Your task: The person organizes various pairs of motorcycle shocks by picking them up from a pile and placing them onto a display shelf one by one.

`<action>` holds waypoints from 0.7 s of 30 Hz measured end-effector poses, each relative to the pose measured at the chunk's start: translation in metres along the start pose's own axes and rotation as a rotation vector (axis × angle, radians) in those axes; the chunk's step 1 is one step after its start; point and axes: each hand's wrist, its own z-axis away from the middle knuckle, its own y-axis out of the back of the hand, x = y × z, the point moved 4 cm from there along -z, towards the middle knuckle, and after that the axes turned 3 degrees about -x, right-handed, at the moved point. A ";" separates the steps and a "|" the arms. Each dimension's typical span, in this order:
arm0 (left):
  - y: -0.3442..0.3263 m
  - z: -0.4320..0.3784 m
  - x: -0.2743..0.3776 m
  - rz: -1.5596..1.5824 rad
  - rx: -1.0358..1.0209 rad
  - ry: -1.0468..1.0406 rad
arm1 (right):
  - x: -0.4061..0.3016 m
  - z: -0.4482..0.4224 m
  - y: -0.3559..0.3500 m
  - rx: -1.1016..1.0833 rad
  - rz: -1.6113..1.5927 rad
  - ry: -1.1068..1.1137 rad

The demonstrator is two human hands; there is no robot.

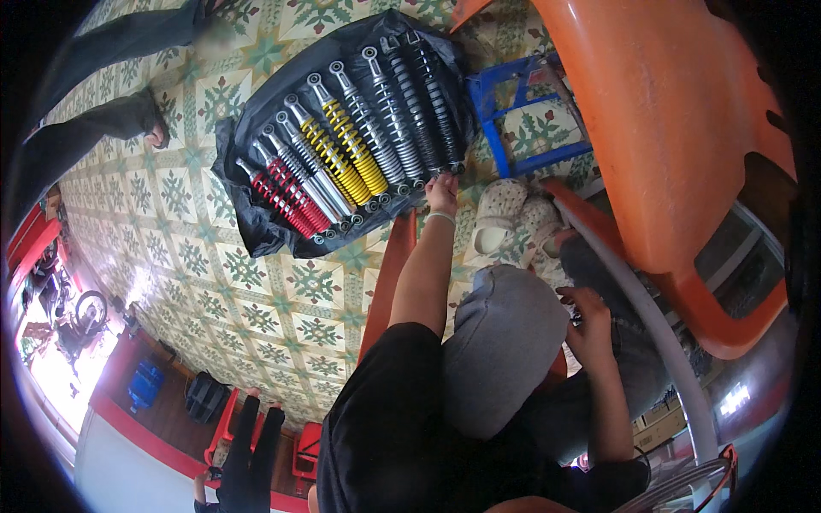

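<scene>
Several motorcycle shock absorbers (349, 134) lie side by side on a black plastic sheet (256, 96) on the floor. Red springs are at the left, yellow and chrome ones in the middle, and black ones at the right. My left hand (442, 192), with a pale band at the wrist, reaches out to the lower end of a black shock absorber (417, 115). Its fingers are curled there and partly hide the end. My right hand (590, 327) hovers near my dark trousers, thumb and fingers apart, apparently holding nothing. Between my arms is a rounded grey cloth item (507, 353), possibly a cap.
Orange plastic chair (641, 128) and blue metal frame (503, 144) stand to the right. Pale clogs (500, 208) are near the sheet. Another person's trousered leg (96, 128) is at left; another person's legs (247, 442) are at the bottom. A black backpack (205, 396) rests by the wall.
</scene>
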 end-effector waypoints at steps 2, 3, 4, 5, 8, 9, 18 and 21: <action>0.002 0.001 0.009 0.024 -0.005 -0.018 | 0.001 0.000 -0.002 0.001 -0.014 0.028; 0.002 0.002 0.012 0.032 0.035 -0.079 | 0.001 0.002 -0.002 0.009 -0.015 0.032; 0.003 0.003 0.016 0.040 0.077 -0.140 | 0.001 0.002 -0.001 0.014 -0.007 0.025; 0.004 0.004 0.022 0.048 0.118 -0.201 | 0.000 0.001 -0.001 0.018 0.000 0.018; 0.000 0.011 0.036 0.017 0.129 -0.183 | 0.007 0.000 0.000 0.048 -0.005 -0.002; -0.001 0.014 0.041 0.011 0.141 -0.170 | 0.007 0.000 -0.001 0.061 -0.012 -0.003; 0.001 0.029 0.078 -0.142 -0.055 -0.044 | 0.003 -0.002 0.004 0.053 -0.217 -0.144; 0.001 0.021 0.091 -0.145 -0.192 0.052 | 0.005 0.000 0.005 0.120 -0.433 -0.118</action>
